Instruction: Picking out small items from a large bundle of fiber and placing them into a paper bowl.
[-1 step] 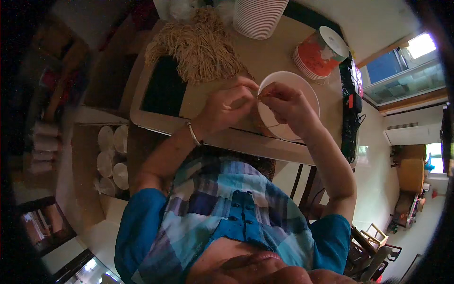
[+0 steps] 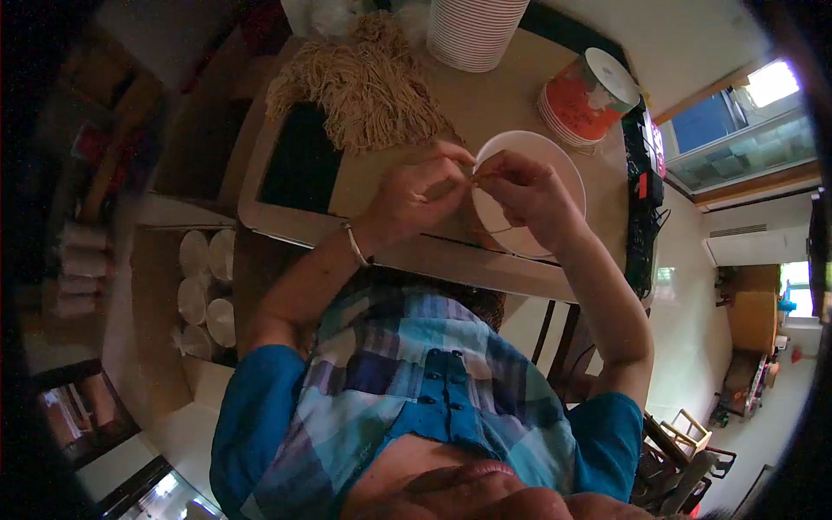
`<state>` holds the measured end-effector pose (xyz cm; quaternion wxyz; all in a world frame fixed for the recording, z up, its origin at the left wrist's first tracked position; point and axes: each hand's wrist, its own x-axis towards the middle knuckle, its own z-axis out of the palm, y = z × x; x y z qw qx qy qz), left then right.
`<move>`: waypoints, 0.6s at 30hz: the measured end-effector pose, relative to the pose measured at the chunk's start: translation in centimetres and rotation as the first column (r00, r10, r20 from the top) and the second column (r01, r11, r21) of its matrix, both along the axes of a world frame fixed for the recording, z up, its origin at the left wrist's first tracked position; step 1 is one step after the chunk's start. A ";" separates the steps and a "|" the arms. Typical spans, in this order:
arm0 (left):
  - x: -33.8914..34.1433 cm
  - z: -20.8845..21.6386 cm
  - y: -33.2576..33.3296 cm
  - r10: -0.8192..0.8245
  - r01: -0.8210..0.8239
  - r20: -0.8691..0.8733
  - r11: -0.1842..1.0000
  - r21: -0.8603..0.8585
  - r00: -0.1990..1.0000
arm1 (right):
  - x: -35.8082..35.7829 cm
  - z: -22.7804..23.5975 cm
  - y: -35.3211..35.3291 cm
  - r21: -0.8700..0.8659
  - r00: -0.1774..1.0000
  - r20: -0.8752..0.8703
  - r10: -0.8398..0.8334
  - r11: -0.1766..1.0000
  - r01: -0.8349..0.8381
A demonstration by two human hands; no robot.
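A white paper bucket stands on the table's near right part, its round mouth facing up. My left hand, with a pale bracelet on its wrist, is closed in a pinch at the bucket's left rim. Over the bucket's mouth, my right hand pinches close against the left fingertips. Between them is a bit of thin brown cord, mostly hidden by the fingers. A stretch of cord shows against the bucket's near inner wall. Behind my left hand lies a heap of tan cords.
A tall stack of white buckets stands at the back. Several red printed buckets are nested at the back right, with a white roll by them. Left of the table, a cardboard box holds white cups.
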<state>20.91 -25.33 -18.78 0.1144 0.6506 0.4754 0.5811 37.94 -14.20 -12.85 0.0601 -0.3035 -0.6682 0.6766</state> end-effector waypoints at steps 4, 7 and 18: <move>-0.1 -0.2 0.0 -0.027 0.026 -0.020 0.999 -0.038 0.999 | -0.3 -0.5 -0.5 0.163 0.997 -0.060 -0.047 0.985 0.056; 0.1 0.0 -0.1 0.001 -0.003 -0.068 1.000 -0.019 0.998 | -0.2 -0.7 -0.5 0.260 0.997 -0.052 -0.053 0.963 0.065; 0.7 0.3 -0.1 0.055 -0.059 -0.078 0.997 -0.043 0.995 | 0.6 -2.9 0.1 0.470 0.977 -0.214 0.026 0.879 0.080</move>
